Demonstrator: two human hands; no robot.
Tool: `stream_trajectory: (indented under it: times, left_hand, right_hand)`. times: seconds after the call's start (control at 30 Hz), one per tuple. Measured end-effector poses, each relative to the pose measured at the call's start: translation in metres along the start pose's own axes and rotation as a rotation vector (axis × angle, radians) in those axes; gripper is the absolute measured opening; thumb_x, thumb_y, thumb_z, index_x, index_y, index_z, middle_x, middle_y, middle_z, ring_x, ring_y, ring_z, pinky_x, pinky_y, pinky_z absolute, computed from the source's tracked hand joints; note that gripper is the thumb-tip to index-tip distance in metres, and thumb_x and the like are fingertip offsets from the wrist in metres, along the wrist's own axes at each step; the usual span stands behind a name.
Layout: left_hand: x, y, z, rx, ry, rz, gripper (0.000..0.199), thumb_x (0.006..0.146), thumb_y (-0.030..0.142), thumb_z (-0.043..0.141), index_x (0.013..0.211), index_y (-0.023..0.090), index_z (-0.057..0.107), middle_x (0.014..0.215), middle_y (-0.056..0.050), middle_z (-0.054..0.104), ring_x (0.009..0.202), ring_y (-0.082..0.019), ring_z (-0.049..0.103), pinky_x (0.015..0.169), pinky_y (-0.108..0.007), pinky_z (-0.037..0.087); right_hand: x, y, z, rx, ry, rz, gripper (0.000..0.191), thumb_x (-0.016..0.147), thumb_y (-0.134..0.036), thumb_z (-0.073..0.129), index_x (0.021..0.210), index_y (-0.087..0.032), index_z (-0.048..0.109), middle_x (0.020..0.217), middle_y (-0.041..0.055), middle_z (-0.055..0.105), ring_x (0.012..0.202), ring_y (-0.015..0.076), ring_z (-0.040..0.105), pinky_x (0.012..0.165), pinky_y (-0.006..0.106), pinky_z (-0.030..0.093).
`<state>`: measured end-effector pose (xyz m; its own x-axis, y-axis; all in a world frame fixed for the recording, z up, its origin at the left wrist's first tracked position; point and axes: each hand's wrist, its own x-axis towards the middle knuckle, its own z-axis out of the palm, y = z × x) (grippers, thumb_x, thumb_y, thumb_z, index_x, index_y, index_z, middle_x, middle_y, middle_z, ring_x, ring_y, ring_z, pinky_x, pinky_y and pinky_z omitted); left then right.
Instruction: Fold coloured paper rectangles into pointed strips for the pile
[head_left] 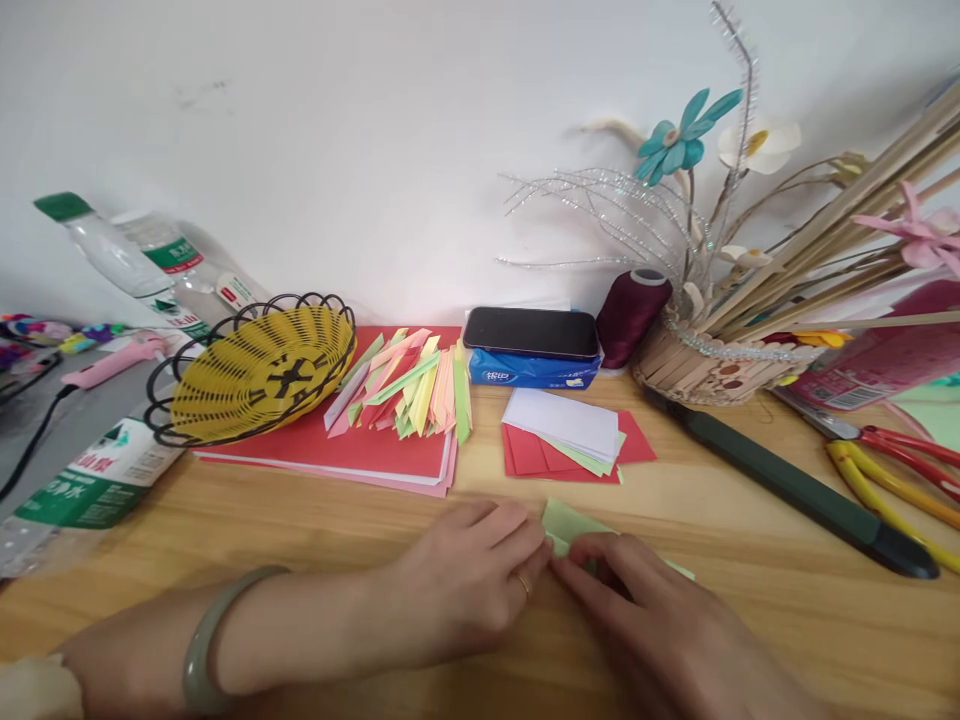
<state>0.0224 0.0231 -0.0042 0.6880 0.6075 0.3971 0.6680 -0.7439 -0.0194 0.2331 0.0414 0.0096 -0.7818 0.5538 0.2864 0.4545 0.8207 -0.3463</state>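
Paper, light green [570, 520], lies on the bench [360, 525] under both hands. The right hand [660, 600] pinches its near edge between thumb and fingers; the left hand [480, 570] is curled with fingertips at its left end, probably to steady it, though whether they grip cannot be told. Working flat on wood likely keeps creases firm. Small rectangular sheets [566, 420] sit just beyond, seemingly for easy reach, and folded strips [420, 390] are heaped on large red sheets [382, 450].

Beside the strips, a yellow woven basket [262, 375] with a looped black rim tilts, its inside turned toward the person. The stick-covered planter [720, 370] holds artificial flowers [671, 145] and thin sticks [840, 220], perhaps to keep the stems upright. Plastic bottles [112, 255] lean at left; their contents cannot be made out.
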Motion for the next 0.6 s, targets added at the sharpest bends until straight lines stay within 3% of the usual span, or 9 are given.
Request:
stream_trajectory:
  times: [0.1,0.2,0.33,0.43,0.6]
  left_hand:
    - [0.001,-0.004,0.001,-0.029,0.024,0.01,0.011,0.092,0.014,0.049,0.088,0.012,0.06,0.088,-0.003,0.061,0.083,-0.015,0.053,0.072,-0.029,0.044]
    - [0.004,-0.01,-0.002,-0.049,0.034,0.087,0.013,0.092,0.012,0.048,0.095,0.011,0.06,0.097,-0.004,0.064,0.087,-0.015,0.053,0.075,-0.029,0.044]
    - [0.007,-0.013,-0.003,-0.064,0.019,0.105,0.016,0.093,0.013,0.048,0.102,0.01,0.06,0.103,-0.004,0.064,0.091,-0.016,0.053,0.082,-0.031,0.044]
    - [0.007,-0.012,-0.003,-0.072,0.022,0.129,0.017,0.093,0.012,0.045,0.097,0.01,0.062,0.103,-0.003,0.064,0.09,-0.016,0.053,0.081,-0.032,0.045]
    - [0.008,-0.013,-0.01,-0.071,0.009,0.202,0.028,0.096,0.011,0.034,0.106,0.007,0.06,0.101,-0.007,0.066,0.092,-0.017,0.054,0.082,-0.032,0.046]
  right_hand:
    - [0.001,0.004,-0.01,0.165,-0.032,0.102,0.025,0.089,-0.012,0.039,0.102,-0.024,0.058,0.089,0.001,0.064,0.078,0.01,0.062,0.067,0.018,0.051]
    - [0.002,0.012,-0.015,0.121,0.137,0.203,0.017,0.089,-0.022,0.045,0.102,-0.023,0.056,0.091,0.0029,0.064,0.081,0.0144,0.063,0.069,0.026,0.052]
    - [0.001,0.017,-0.008,0.073,0.095,0.33,0.011,0.086,-0.031,0.052,0.084,-0.021,0.055,0.073,0.0011,0.059,0.061,0.0155,0.058,0.052,0.028,0.049]
    - [-0.001,0.015,-0.001,0.058,0.051,0.344,0.014,0.085,-0.029,0.053,0.074,-0.022,0.05,0.064,-0.0015,0.055,0.053,0.0139,0.053,0.046,0.027,0.044]
    - [-0.003,0.013,0.006,0.033,0.122,0.276,0.013,0.089,-0.022,0.045,0.079,-0.021,0.053,0.071,-0.0004,0.058,0.061,0.0137,0.058,0.054,0.026,0.045]
